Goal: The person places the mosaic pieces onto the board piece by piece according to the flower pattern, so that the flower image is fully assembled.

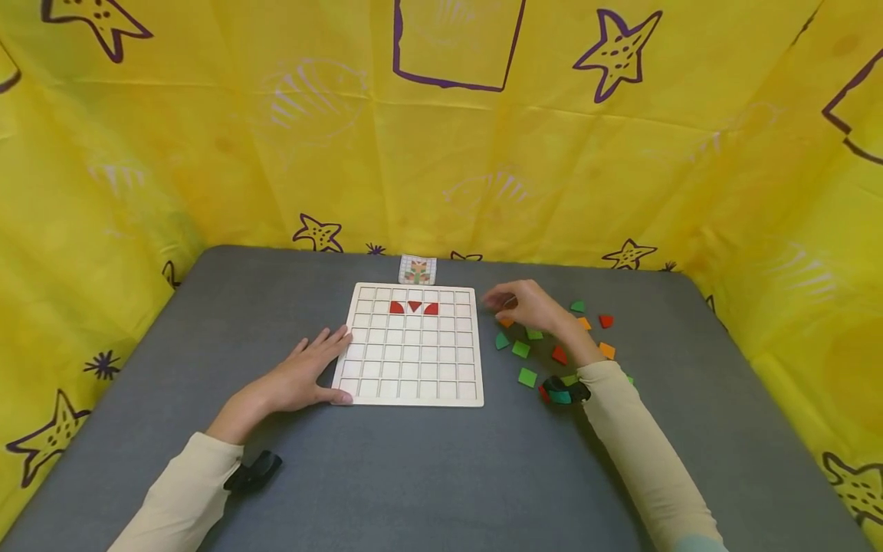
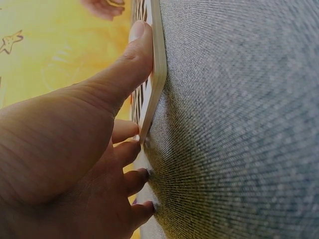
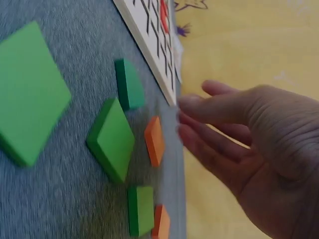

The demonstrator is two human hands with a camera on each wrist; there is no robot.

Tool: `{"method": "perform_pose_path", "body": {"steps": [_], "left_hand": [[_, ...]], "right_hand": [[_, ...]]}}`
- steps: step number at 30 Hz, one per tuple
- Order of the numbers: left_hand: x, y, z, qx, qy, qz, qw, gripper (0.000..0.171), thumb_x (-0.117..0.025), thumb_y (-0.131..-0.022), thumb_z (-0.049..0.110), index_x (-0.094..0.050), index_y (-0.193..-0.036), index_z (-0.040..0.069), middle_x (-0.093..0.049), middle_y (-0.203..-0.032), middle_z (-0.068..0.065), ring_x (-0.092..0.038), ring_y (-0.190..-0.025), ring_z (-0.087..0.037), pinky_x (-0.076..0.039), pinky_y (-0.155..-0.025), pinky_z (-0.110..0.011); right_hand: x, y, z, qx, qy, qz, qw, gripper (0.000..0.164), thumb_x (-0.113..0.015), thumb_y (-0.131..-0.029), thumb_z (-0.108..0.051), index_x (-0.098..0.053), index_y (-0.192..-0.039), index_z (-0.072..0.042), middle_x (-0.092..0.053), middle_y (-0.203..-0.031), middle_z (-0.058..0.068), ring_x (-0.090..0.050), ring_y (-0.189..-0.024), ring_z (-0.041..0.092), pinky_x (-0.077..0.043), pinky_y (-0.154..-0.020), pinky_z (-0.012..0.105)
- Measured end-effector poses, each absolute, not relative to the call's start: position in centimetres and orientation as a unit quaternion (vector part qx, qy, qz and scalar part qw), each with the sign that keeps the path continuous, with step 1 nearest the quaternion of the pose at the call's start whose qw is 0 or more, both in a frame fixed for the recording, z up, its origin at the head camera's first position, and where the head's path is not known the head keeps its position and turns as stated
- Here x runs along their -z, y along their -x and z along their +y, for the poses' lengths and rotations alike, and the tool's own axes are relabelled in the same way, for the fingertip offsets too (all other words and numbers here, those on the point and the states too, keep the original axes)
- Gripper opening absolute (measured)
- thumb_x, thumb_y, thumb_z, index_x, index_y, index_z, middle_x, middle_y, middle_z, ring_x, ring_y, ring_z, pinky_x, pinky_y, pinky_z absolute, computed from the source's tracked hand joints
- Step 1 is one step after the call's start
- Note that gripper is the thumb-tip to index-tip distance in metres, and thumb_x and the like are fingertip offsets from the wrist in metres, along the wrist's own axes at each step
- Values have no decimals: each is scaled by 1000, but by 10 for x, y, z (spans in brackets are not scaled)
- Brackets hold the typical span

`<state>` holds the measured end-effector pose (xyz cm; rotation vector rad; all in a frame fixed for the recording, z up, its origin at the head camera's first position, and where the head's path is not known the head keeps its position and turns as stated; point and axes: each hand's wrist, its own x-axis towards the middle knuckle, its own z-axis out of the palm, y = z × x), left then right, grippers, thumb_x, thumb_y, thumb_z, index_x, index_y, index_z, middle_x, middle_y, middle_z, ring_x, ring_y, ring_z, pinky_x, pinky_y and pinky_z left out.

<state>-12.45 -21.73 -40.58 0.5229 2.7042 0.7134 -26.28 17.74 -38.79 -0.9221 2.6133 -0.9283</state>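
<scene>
A pale wooden grid board (image 1: 411, 400) lies flat on the table, with two red curved-edge pieces, one of them the left piece (image 1: 396, 307), and a red triangle (image 1: 415, 306) between them in an upper row. My left hand (image 1: 303, 376) rests at the board's left edge, fingers spread. In the left wrist view its thumb (image 2: 130, 55) lies on the board's rim. Just right of the board, my right hand (image 1: 527, 304) hovers over loose pieces, fingers loosely bent and fingertips blurred. No piece shows between its fingers (image 3: 199, 144) in the right wrist view.
Several green, orange and red pieces lie scattered right of the board, among them a green square (image 1: 527, 377), a red piece (image 1: 606, 320) and an orange piece (image 1: 607, 350). A small pattern card (image 1: 418, 270) lies behind the board. Yellow printed cloth (image 1: 441, 153) surrounds the grey table.
</scene>
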Motion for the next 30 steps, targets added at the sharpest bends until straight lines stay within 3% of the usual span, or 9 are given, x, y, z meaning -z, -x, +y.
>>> {"method": "perform_pose_path", "body": {"steps": [5, 12, 30], "left_hand": [[404, 124, -217, -248, -182, 940, 150, 103, -77, -80, 47, -24, -154, 1, -16, -161, -21, -8, -146, -47, -3, -113, -65], [405, 124, -216, -248, -181, 940, 149, 102, -78, -80, 46, -23, -155, 2, -16, -161, -21, -8, -146, -47, -3, -113, -65], [404, 124, -217, -245, -180, 941, 151, 104, -78, -79, 48, -24, -154, 1, -16, -161, -21, -8, -146, -47, -3, -113, -66]], "right_hand": [[391, 264, 188, 308, 324, 884, 136, 37, -67, -87, 9, -65, -123, 2, -69, -115, 18, -65, -107, 34, -53, -91, 44], [396, 264, 200, 280, 331, 893, 120, 39, -67, -85, 13, -66, -122, 2, -69, -117, 17, -63, -112, 35, -50, -95, 47], [396, 258, 202, 321, 299, 897, 63, 30, -72, -82, 9, -69, -112, 5, -69, -91, 12, -67, -86, 27, -56, -81, 43]]}}
